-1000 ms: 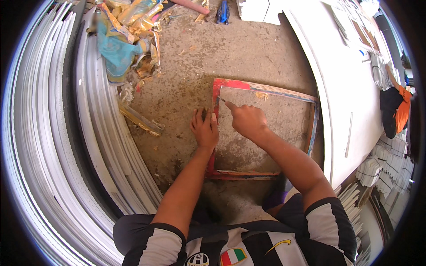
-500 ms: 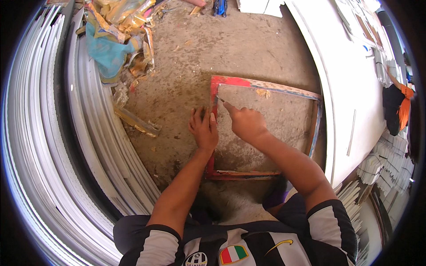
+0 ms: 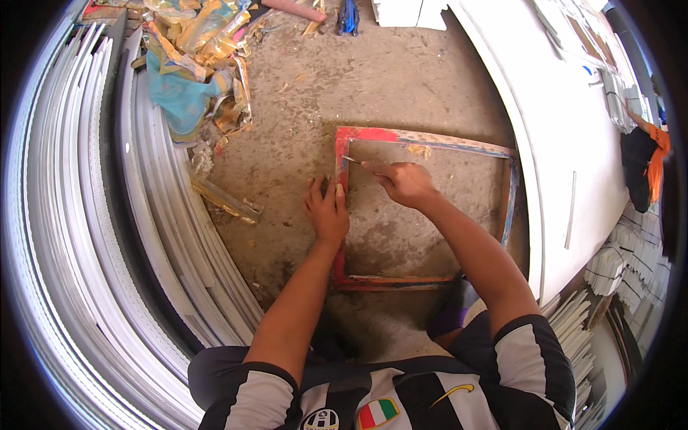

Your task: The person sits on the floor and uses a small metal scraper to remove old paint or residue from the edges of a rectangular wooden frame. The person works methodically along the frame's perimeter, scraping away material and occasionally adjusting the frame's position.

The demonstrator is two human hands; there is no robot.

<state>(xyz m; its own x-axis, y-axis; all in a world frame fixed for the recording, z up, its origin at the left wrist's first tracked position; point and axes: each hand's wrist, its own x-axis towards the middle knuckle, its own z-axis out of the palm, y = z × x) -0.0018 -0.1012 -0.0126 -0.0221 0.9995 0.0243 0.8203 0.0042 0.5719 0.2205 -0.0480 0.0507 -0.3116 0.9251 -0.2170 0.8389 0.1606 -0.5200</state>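
Note:
A rectangular wooden frame (image 3: pixel 367 134) with worn red and blue paint lies flat on the floor before me. My left hand (image 3: pixel 328 215) rests against its left bar, fingers stretched out and slightly spread, with one edge of the hand on the wood. Closed in a fist, my right hand (image 3: pixel 410 185) grips a slim hand tool (image 3: pixel 351 160) with a thin metal tip; its exact kind is too small to make out. That tip meets the red left bar, a little below the upper left corner. Most of the tool's handle is hidden in my fingers.
Long white sheets (image 3: pixel 154 193) are stacked along the left. Crumpled yellow and teal scraps (image 3: pixel 183 93) lie at the far left, near a pink roll (image 3: pixel 294 9) and a blue object (image 3: pixel 348 18). A white-topped table (image 3: pixel 559 143) stands right; beyond it is a person (image 3: pixel 641 165).
My right hand has turned flatter, and the tool's tip has shifted slightly left onto the bar. My left hand stays at the left bar. The view has shifted a little.

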